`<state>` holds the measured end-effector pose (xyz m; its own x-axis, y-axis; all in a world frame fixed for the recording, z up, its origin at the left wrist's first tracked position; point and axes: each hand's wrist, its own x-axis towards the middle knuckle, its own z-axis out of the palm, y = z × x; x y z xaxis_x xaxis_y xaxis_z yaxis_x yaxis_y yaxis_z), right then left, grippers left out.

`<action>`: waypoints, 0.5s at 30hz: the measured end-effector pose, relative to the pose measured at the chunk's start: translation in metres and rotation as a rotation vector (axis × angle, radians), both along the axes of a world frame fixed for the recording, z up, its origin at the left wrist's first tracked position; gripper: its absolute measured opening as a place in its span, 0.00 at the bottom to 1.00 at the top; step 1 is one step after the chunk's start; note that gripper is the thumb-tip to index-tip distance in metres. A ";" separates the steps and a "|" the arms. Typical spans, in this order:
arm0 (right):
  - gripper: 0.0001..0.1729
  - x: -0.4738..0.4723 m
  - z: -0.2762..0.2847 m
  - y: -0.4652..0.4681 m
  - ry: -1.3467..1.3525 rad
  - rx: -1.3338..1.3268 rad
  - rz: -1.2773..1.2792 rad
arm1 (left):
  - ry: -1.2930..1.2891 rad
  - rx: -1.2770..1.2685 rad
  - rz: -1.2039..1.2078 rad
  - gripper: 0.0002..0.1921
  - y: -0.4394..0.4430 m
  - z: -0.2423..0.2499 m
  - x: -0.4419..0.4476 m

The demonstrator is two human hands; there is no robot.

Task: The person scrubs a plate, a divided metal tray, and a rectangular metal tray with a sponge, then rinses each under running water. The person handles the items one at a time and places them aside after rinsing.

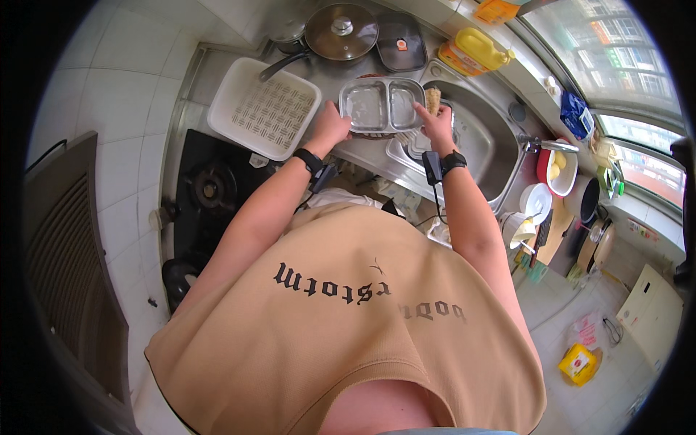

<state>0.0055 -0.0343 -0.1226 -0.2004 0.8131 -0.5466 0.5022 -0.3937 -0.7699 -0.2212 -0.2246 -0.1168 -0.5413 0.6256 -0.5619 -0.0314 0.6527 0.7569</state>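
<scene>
My left hand (333, 126) grips the left end of a two-compartment stainless steel tray (365, 104). On its right end is my right hand (438, 126), the thumb over the rim. Water-like marks show inside both compartments. A brown woven rim (372, 136) peeks out from under the tray. Beside my right hand stands a tan, rough-textured piece (433, 100); I cannot tell what it is. More metal trays (418, 142) lie partly hidden under that hand, at the edge of the steel sink (492, 133).
A white plastic basin (223, 111) with a slotted bottom sits left, beside the black gas stove (209, 187). Behind are a lidded frying pan (341, 32), a dark rectangular pan (401, 41) and a yellow jug (476, 51). Bowls (535, 204) and a knife (541, 234) lie right of the faucet (549, 144).
</scene>
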 end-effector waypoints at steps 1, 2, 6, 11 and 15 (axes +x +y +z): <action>0.42 0.002 0.005 0.000 0.034 -0.015 -0.025 | -0.040 0.000 0.025 0.18 0.000 0.001 0.000; 0.42 0.005 0.009 0.000 0.077 -0.030 -0.044 | -0.027 -0.008 0.007 0.18 0.001 0.001 0.000; 0.42 0.016 0.017 0.000 0.139 -0.060 -0.072 | 0.035 -0.047 -0.031 0.20 0.003 0.002 0.001; 0.41 0.045 0.006 0.008 0.191 -0.053 -0.116 | 0.067 -0.053 -0.053 0.24 0.004 -0.001 0.000; 0.32 0.094 -0.012 0.013 0.230 -0.049 -0.175 | 0.075 -0.091 -0.074 0.25 0.002 -0.004 -0.003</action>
